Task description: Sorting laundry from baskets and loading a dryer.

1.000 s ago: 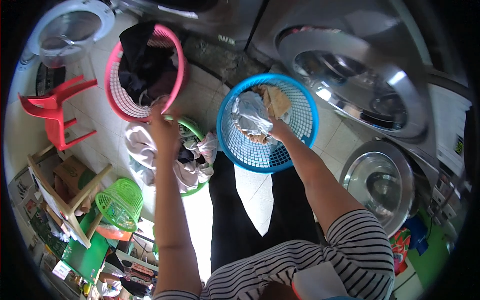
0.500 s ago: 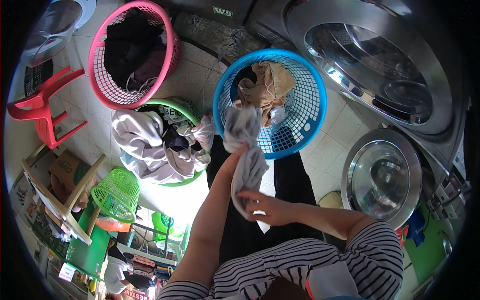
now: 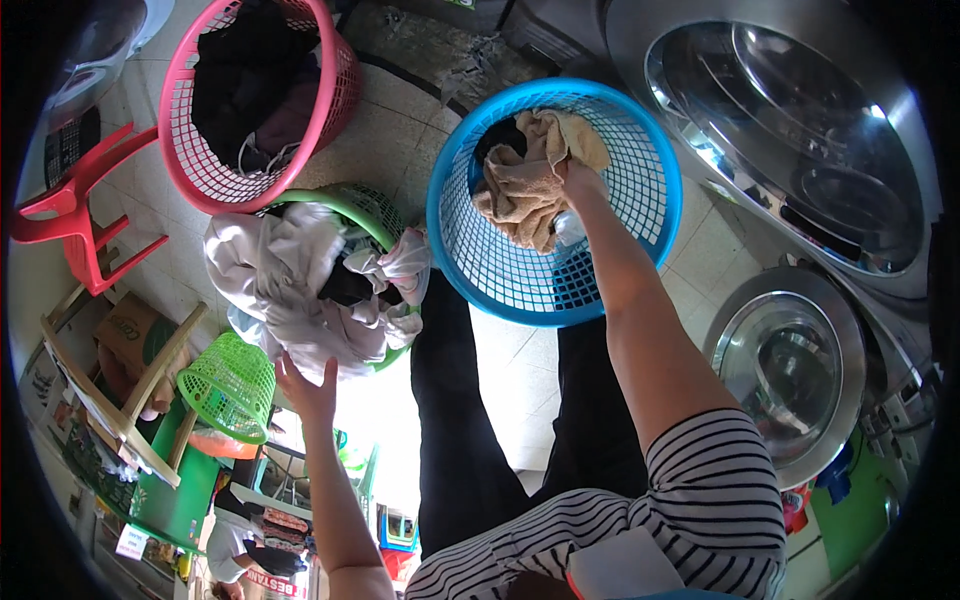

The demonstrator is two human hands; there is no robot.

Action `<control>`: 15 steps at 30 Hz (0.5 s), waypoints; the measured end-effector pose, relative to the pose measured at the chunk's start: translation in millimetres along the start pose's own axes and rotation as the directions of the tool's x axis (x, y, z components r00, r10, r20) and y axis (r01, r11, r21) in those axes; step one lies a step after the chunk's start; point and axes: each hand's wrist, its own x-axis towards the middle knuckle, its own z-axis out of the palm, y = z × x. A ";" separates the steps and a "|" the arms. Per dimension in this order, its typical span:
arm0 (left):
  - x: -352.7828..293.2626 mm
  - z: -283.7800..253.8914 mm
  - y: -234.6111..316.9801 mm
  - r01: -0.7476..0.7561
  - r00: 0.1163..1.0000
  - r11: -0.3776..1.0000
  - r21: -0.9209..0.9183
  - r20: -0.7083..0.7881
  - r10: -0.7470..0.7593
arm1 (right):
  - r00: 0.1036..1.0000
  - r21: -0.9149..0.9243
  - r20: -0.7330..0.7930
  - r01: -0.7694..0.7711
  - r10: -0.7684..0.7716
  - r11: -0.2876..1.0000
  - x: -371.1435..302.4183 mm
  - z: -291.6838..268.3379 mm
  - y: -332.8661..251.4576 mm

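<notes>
My right hand (image 3: 583, 185) reaches into the blue basket (image 3: 450, 255), its fingers closed on a tan towel (image 3: 525, 190). Beside that towel lie a paler yellowish cloth (image 3: 587, 142), a dark cloth (image 3: 500, 140) and a small whitish piece (image 3: 569, 230). My left hand (image 3: 308, 390) holds nothing; its fingers are spread just below the green basket (image 3: 375, 212). A heap of whitish laundry (image 3: 275, 265) fills that basket and hangs over its rim, partly blurred by motion. A pale twisted cloth (image 3: 405, 265) lies at the heap's right side.
A pink basket (image 3: 340, 90) of dark clothes stands at the far left, near a red plastic chair (image 3: 75, 215). Two round washer doors, one large (image 3: 790, 150) and one lower (image 3: 790, 375), line the right. A small light-green basket (image 3: 225, 390) sits at the left.
The greyish cloth that both hands held has left them. My left hand has moved left and opened; my right hand has moved forward into the blue basket. The whitish heap has shifted.
</notes>
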 end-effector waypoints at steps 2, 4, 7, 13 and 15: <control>-13.6 2.4 19.8 -0.109 0.976 0.994 -0.030 -0.195 0.101 | 0.995 -0.024 0.097 0.002 0.001 1.000 -34.0 -7.7 -34.4; -26.8 16.2 59.6 -0.130 0.988 0.932 -0.339 -0.119 0.094 | 0.982 -0.003 -0.060 0.178 -0.177 0.984 -93.4 -35.5 -56.6; -47.6 37.3 152.9 0.301 0.888 0.512 -0.804 0.433 0.157 | 0.736 0.317 -0.184 0.672 -0.652 0.669 -228.8 -91.3 -58.8; -43.9 -19.9 235.3 0.712 0.684 0.226 -0.665 0.730 -0.007 | 0.187 0.987 0.006 0.155 -0.982 0.035 -411.1 -200.2 -77.1; -70.2 -37.7 231.4 0.646 0.735 0.315 -0.695 0.678 -0.012 | 0.461 0.997 0.040 -0.077 -0.887 0.005 -401.0 -183.9 -50.0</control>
